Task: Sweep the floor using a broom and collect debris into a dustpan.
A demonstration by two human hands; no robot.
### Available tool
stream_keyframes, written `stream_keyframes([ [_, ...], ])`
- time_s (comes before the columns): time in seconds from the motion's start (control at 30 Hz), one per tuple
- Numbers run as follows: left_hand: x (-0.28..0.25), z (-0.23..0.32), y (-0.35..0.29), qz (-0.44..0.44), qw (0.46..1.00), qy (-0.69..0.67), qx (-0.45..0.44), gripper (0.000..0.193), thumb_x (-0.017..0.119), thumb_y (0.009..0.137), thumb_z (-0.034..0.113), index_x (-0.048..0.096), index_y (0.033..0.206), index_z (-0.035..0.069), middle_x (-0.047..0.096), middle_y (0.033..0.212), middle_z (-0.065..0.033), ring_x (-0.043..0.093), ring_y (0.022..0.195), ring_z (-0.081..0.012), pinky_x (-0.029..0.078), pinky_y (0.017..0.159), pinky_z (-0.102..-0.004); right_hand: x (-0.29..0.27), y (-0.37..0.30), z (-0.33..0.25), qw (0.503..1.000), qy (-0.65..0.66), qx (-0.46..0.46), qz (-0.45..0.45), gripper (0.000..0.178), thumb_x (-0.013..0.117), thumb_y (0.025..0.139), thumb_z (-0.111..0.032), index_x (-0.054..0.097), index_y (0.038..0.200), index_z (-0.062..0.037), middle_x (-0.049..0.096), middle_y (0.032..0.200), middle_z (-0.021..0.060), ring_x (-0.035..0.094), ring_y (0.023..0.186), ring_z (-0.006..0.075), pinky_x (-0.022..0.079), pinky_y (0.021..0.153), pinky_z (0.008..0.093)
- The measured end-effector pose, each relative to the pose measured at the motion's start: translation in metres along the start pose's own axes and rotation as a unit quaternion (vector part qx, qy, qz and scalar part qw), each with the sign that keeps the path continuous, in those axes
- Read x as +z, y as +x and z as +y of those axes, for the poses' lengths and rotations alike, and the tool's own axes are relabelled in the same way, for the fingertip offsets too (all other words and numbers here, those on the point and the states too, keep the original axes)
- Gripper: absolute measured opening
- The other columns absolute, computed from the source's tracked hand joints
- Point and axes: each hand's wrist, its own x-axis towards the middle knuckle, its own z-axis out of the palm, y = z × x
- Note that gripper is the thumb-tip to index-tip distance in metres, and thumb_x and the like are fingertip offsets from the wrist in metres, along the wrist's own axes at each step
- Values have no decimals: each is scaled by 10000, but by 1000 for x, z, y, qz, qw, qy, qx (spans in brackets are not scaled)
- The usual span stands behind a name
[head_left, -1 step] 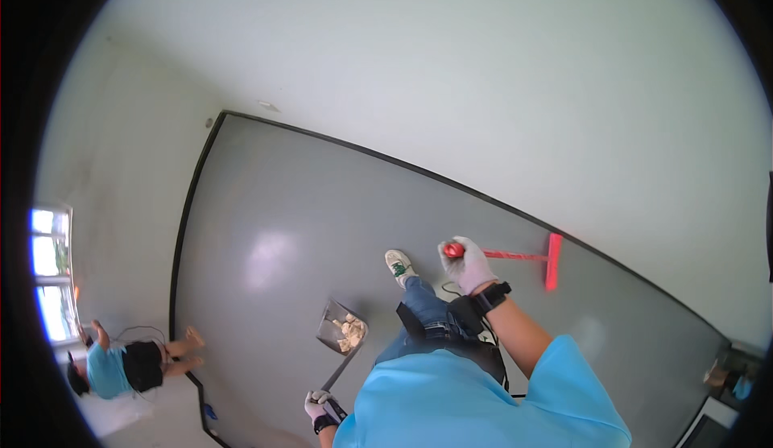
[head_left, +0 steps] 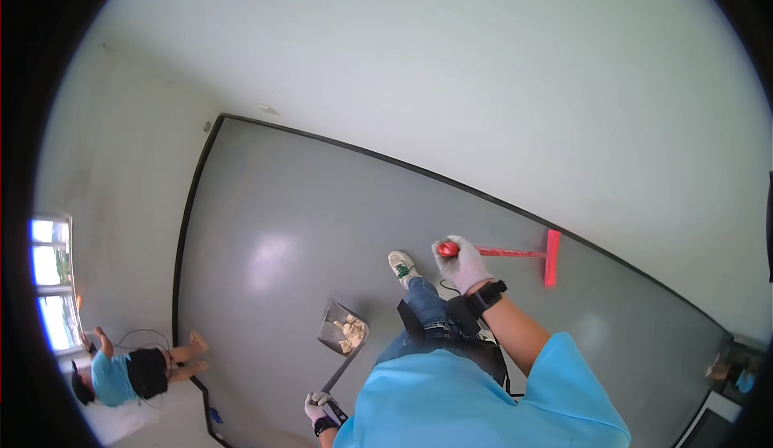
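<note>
My right hand [head_left: 462,264], in a white glove, is closed round the top of the handle of a red broom [head_left: 512,252]. Its wide red head reaches to the right, close by the dark strip at the foot of the wall. Low at the left, my gloved left hand [head_left: 319,407] grips the long handle of a grey dustpan [head_left: 328,320]. Inside the pan lie several pale crumpled pieces [head_left: 351,334] that look like paper. The pan is left of my legs, apart from the broom.
Grey floor [head_left: 266,182] meets pale walls along a dark skirting strip [head_left: 386,158]. A person [head_left: 121,374] in a blue top stands at the far left near a window [head_left: 53,275]. My shoe [head_left: 403,265] is ahead of me. Dark items [head_left: 739,371] stand at the lower right.
My right hand and the broom have shifted slightly left and a little farther away. The dustpan and my left hand look the same.
</note>
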Motion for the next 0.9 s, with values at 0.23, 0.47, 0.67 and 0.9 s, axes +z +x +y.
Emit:
stream_keyframes([
  [0.23, 7, -55, -51, 29, 996, 80, 7, 269, 362, 722, 252, 346, 493, 111, 359, 440, 30, 325, 344, -79, 277, 317, -189, -39, -7, -14, 991, 47, 121, 20, 123, 439, 736, -58, 353, 767, 24, 432, 737, 131, 480, 649, 239, 471, 621, 383],
  [0.47, 5, -65, -13, 57, 990, 130, -21, 276, 379, 715, 277, 346, 483, 132, 354, 434, 46, 296, 321, -77, 241, 327, -198, -72, 5, -39, 985, 44, 134, 100, 112, 428, 750, -65, 362, 751, 25, 419, 734, 123, 478, 650, 230, 475, 628, 394],
  [0.67, 84, -94, 41, 80, 976, 201, -22, 237, 389, 719, 194, 335, 504, 110, 351, 436, 30, 321, 346, -79, 308, 325, -183, -31, 48, -53, 983, 32, 161, 86, 93, 430, 740, -37, 364, 761, 24, 406, 733, 115, 454, 687, 217, 471, 646, 368],
  [0.9, 133, -143, 4, 125, 960, 251, -26, 229, 416, 685, 219, 334, 493, 124, 343, 427, 39, 286, 321, -77, 251, 316, -195, 36, -4, -85, 958, -15, 280, 61, 108, 468, 723, -38, 372, 746, 6, 410, 726, 99, 462, 670, 206, 460, 616, 397],
])
